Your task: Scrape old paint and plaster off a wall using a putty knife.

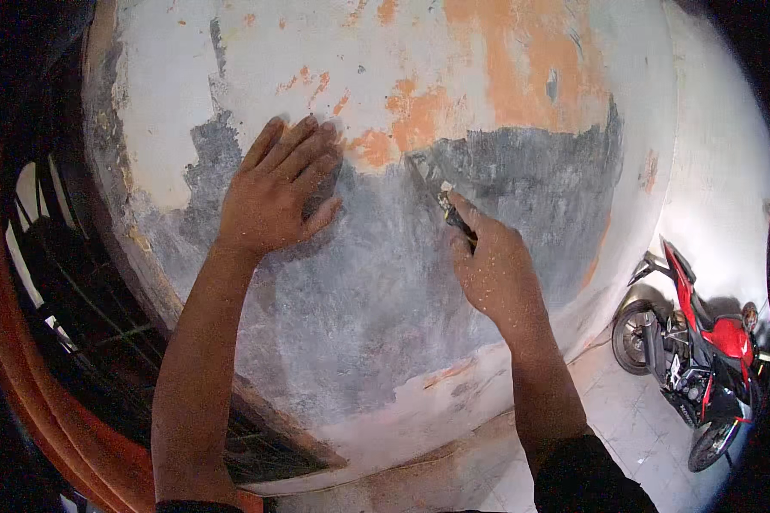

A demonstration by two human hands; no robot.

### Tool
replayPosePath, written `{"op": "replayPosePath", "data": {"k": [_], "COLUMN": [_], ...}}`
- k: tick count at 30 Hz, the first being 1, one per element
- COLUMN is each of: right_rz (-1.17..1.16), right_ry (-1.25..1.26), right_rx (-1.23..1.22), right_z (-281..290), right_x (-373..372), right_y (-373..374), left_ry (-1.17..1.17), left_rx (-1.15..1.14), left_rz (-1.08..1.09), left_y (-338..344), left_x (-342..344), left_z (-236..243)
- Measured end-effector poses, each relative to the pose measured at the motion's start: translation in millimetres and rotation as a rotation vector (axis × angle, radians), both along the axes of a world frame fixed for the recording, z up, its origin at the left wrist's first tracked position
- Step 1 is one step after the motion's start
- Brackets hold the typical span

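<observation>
Head view shows me both arms reaching up from the lower edge to a paint-stripped wall (316,342). I see the left hand (282,188) laid palm-inward on it, fingers stretched upward and thumb spread right; that grip holds nothing. Its palm is hidden, so I can't tell how fully it presses.

To its right, the right hand (498,261) points up and leftward, wrist bent, index finger extended along the handle of a scraper (445,203). That grip is closed around the handle, whose lower end the hand covers. The blade slants up-left to the border between the grey patch and the orange paint (415,115); its edge blends into the grey, and I can't make out its exact contact. The lower edge cuts off the black right sleeve (586,479).
</observation>
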State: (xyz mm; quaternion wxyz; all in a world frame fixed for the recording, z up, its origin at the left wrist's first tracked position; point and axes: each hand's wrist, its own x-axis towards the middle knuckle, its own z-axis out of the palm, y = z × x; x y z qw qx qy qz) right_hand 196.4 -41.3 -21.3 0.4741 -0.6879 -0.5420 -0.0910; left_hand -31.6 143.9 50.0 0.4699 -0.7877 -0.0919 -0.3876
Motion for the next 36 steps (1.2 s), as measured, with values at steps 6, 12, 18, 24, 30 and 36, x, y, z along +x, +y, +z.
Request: {"op": "replayPosePath", "data": {"k": [6, 12, 18, 24, 30, 36], "right_rz": [0.002, 0.004, 0.020, -0.026, 0.001, -0.016], "right_ry": [-0.004, -0.008, 0.000, 0.048, -0.015, -0.056], "right_rx": [-0.058, -0.094, -0.033, -0.167, -0.095, -0.002], "right_z": [3, -23, 1, -2, -18, 4], "right_x": [3, 1, -1, -6, -8, -9], "right_y": [-4, -2, 0, 1, -1, 8], "left_ry": [0.009, 0.014, 0.008, 0.004, 0.003, -0.005], "left_rx": [-0.010, -0.006, 0.010, -0.007, -0.001, 0.017], "left_rz": [0.010, -0.003, -0.017, -0.018, -0.011, -0.030], "left_y": [-1, -1, 1, -2, 0, 1], "left_x": [0, -3, -2, 0, -2, 0], "left_z": [-2, -2, 0, -1, -2, 0]}}
